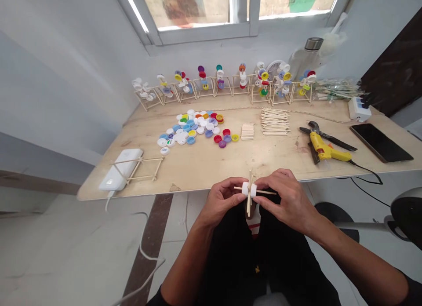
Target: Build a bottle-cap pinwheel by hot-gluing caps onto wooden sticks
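Observation:
Just past the table's front edge, above my lap, both hands pinch a small wheel of wooden sticks and white bottle caps [245, 189]. Sticks cross between the two caps, and one stick runs sideways through them. The fingers and thumb of my left hand [227, 195] are closed on the left cap. My right hand [286, 196] grips the right cap with thumb and fingertips. Ahead lie loose coloured bottle caps [190, 140], a small stack of short sticks [247, 132] and a pile of longer sticks [275, 122].
A yellow glue gun [326, 151] and dark-handled pliers [339, 142] lie right, beside a phone [381, 142]. At left a stick frame [143, 177] leans over a white power bank [121, 169]. Finished-looking cap wheels on frames [204, 92] line the back, near a bottle [308, 55].

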`<state>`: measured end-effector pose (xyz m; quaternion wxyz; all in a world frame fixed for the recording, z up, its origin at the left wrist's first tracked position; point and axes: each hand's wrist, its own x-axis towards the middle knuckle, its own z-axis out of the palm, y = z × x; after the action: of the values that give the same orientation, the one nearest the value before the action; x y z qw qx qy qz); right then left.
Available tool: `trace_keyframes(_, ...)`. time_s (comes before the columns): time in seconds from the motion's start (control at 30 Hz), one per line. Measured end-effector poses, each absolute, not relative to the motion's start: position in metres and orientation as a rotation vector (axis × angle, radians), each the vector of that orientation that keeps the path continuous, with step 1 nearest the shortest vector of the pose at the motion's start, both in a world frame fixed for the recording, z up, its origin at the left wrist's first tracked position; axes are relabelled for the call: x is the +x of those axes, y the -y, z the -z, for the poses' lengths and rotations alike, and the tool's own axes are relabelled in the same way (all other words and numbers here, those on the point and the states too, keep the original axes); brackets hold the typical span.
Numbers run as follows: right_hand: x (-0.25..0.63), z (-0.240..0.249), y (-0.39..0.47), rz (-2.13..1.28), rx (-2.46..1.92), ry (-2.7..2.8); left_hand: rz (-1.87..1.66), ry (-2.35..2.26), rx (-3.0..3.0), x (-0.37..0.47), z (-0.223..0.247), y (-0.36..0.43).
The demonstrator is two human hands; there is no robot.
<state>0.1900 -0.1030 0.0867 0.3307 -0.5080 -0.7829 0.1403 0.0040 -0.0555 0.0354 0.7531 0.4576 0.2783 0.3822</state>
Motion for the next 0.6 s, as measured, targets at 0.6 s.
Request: trace_keyframes(0.6, 0.1901, -0.0860, 0.1054, -0.452, -1.285, 2.038, -0.856, -0.641, 1.040, 0.0021, -0.0356, 0.0580)
